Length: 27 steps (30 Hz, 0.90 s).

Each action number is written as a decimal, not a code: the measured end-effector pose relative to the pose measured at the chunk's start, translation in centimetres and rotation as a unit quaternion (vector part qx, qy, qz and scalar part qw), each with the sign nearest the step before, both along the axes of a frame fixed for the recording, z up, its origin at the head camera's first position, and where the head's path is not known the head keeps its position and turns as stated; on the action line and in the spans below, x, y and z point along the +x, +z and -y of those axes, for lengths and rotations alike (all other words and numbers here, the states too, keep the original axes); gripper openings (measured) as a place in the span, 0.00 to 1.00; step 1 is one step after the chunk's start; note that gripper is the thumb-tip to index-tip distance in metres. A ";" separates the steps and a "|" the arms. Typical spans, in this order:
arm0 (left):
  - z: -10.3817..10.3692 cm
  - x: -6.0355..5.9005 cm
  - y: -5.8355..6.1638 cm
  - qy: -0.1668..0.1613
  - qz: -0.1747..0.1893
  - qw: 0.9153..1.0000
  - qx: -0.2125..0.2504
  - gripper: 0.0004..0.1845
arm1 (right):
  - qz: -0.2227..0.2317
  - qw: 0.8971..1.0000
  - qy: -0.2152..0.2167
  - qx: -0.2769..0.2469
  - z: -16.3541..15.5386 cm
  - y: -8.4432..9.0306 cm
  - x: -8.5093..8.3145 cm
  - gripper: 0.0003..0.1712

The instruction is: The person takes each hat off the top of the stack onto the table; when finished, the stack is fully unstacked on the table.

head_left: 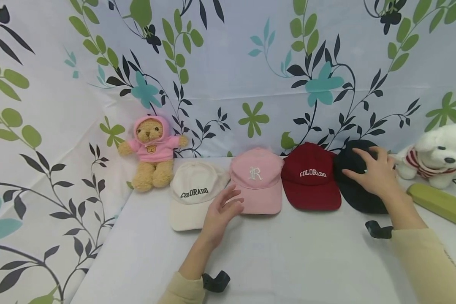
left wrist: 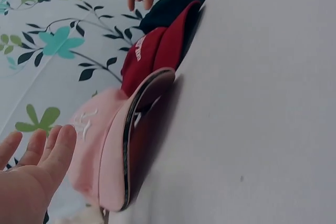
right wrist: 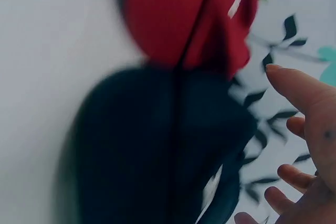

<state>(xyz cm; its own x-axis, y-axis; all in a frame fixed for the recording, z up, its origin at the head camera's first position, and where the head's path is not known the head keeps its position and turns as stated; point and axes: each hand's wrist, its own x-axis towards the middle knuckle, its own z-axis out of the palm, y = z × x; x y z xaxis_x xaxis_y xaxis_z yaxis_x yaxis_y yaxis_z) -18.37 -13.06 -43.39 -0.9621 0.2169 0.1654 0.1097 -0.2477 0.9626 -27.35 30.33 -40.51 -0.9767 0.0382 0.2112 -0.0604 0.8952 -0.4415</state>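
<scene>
Head view shows four caps in a row on the white table (head_left: 273, 257), brims toward the person: a cream cap (head_left: 191, 192) lettered COLORADO, a pink cap (head_left: 256, 179) with an R, a red cap (head_left: 310, 177) also lettered COLORADO, and a black cap (head_left: 355, 185) at the right end; each cap touches or slightly overlaps its neighbour. The right hand (head_left: 374, 173) hovers over the black cap's crown, fingers spread and nearly straight, gripping nothing; whether the fingertips touch the fabric, I cannot tell; the right wrist view, blurred, shows the fingers (right wrist: 299, 90) splayed beside the dark crown with the red one beyond it. The left hand (head_left: 222, 211) sits between the cream and pink brims, fingers relaxed and slightly parted, holding nothing; the left wrist view shows its straight fingers (left wrist: 58, 148) just beside the pink crown, apart from it. A teddy (head_left: 152, 152) in a pink hoodie leans against the leafy backdrop (head_left: 228, 67) left of the cream cap; a white plush dog (head_left: 438, 156) sits right of the black cap, with a green object (head_left: 441, 204) lying in front of it.
</scene>
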 end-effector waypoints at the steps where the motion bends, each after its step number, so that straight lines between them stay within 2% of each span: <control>1: 0.3 0.0 0.0 0.006 -0.003 1.000 -0.002 0.33 | -0.006 1.000 0.004 -0.005 0.7 0.3 -0.1 0.45; 9: 2.8 0.2 -0.2 0.064 -0.029 0.997 -0.042 0.33 | -0.053 0.996 0.056 -0.055 6.4 1.7 -0.6 0.43; 18: 5.8 0.5 -0.4 0.110 -0.056 0.990 -0.066 0.34 | -0.052 0.984 0.101 -0.135 11.5 2.3 -0.6 0.43; 22: 7.0 0.6 -0.5 0.136 -0.065 0.985 -0.084 0.34 | -0.054 0.979 0.116 -0.161 13.7 2.2 -0.6 0.44; 27: 8.4 0.5 -0.7 0.176 -0.075 0.974 -0.126 0.35 | -0.061 0.967 0.143 -0.203 16.7 1.9 -0.7 0.43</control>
<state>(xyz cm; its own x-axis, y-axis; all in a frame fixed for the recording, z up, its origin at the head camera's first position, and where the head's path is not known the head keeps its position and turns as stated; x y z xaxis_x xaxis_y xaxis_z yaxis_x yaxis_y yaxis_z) -17.85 -21.49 -44.05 -0.9534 -0.0702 0.2934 0.2885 0.0715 0.9548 -28.06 13.60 -38.59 -0.9286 -0.1253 0.3492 -0.3529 0.5891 -0.7269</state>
